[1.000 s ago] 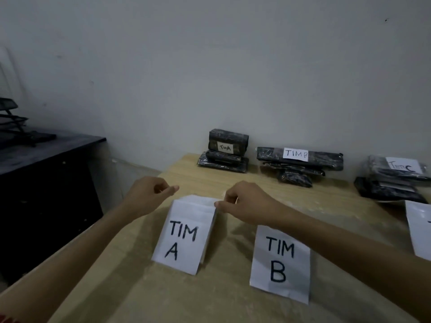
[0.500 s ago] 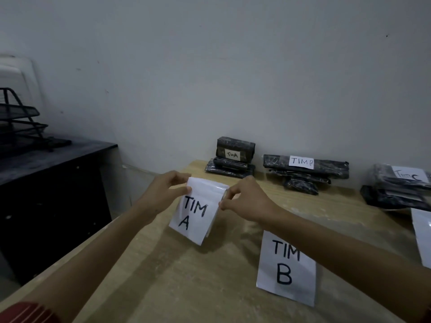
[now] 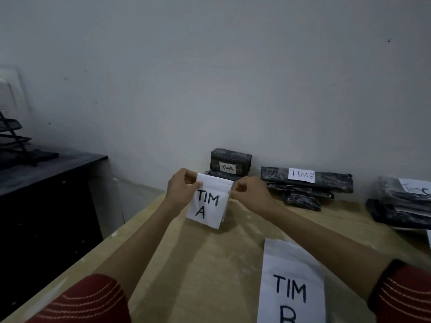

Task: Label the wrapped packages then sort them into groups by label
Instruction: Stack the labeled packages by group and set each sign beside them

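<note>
A light wooden desk (image 3: pixel 210 276) stands against a pale wall (image 3: pixel 210 78). Left hand (image 3: pixel 180 191) and right hand (image 3: pixel 250 194) both pinch the top corners of the "TIM A" sheet (image 3: pixel 208 206), near the far TIM A packages (image 3: pixel 229 163).

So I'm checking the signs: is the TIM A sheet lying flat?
No, the TIM A sheet is lifted, held at its top corners by left hand and right hand.

Red sleeves (image 3: pixel 88 299), pale stripes, seemingly stitched.
</note>
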